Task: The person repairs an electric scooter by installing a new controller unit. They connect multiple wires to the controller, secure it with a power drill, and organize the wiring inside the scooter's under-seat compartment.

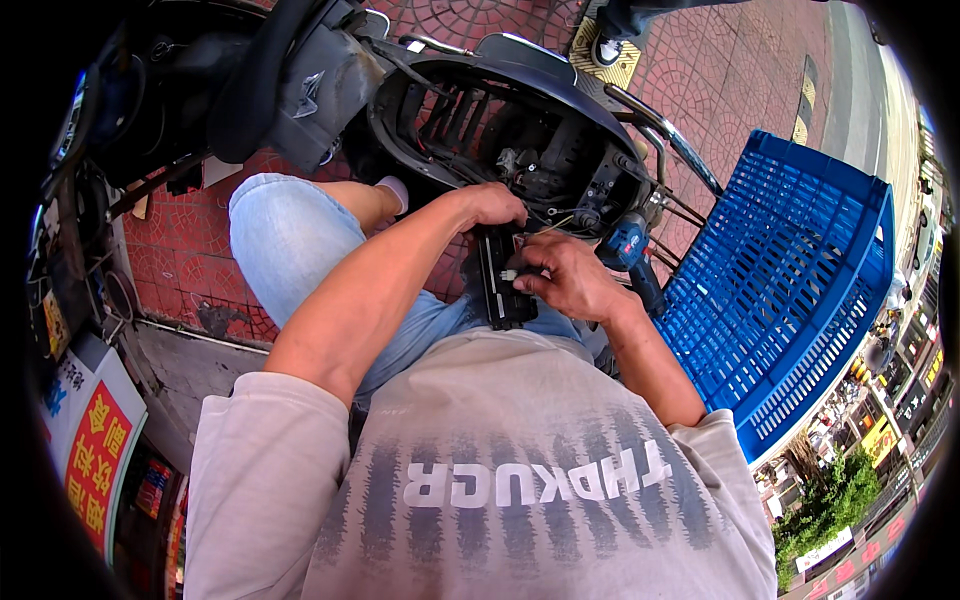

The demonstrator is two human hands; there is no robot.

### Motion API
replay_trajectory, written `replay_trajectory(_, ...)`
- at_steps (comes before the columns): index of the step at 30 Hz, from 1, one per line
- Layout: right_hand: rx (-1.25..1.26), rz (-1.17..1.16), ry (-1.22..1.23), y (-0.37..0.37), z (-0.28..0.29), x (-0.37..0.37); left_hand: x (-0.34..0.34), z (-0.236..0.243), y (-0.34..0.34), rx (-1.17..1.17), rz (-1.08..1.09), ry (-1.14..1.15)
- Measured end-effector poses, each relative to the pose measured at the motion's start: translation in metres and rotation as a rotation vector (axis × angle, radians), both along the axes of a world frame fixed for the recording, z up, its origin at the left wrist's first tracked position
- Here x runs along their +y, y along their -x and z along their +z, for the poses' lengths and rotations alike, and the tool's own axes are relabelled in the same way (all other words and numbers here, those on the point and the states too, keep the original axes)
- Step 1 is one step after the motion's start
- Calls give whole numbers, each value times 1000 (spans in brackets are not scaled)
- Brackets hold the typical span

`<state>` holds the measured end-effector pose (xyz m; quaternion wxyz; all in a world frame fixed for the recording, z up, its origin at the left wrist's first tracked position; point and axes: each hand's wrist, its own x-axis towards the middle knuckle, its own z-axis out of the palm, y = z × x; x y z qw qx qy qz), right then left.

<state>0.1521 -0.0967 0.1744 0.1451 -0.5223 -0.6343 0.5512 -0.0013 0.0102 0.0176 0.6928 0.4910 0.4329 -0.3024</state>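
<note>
A long black box with ridges (497,300), perhaps a scooter controller, lies across my lap. My left hand (492,205) is closed with bent fingers at its far end; my fingertips there are partly hidden. My right hand (572,275) pinches a small whitish plug connector (508,275) between thumb and fingers, right against the box. Just beyond both hands is the opened body of a scooter (520,125), its dark inner bay showing wires and mechanical parts. Thin loose wires (555,217) come out of the bay near my right hand.
A blue cordless drill (628,245) stands right of the bay. Farther right is a large blue plastic crate (780,270). The scooter's seat-like dark part (250,90) fills the upper left. Another person's shoe (605,50) is on the red paving. A signboard (95,440) stands at lower left.
</note>
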Motion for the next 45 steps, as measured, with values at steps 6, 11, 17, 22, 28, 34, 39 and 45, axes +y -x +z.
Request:
replay_trajectory(6,6,97,18,-2,-3,8,-3,8,-1,-10,19,28)
replay_trajectory(11,-18,128,89,3,-6,11,-4,2,2,-28,22,38)
replay_trajectory(17,57,-134,-1,4,-8,-3,3,11,4,-3,2,-18)
replay_trajectory(22,-32,-183,9,5,-3,-5,0,0,6,3,45,10)
replay_trajectory(28,-37,-250,-62,10,-9,-18,-3,8,4,47,64,2)
replay_trajectory(34,4,-208,-18,10,-15,-22,-1,26,-2,144,22,-15)
replay_trajectory(39,35,-225,8,18,-18,-28,-7,8,-2,89,-62,-58)
replay_trajectory(45,38,-227,57,24,-15,-24,-8,0,3,68,97,58)
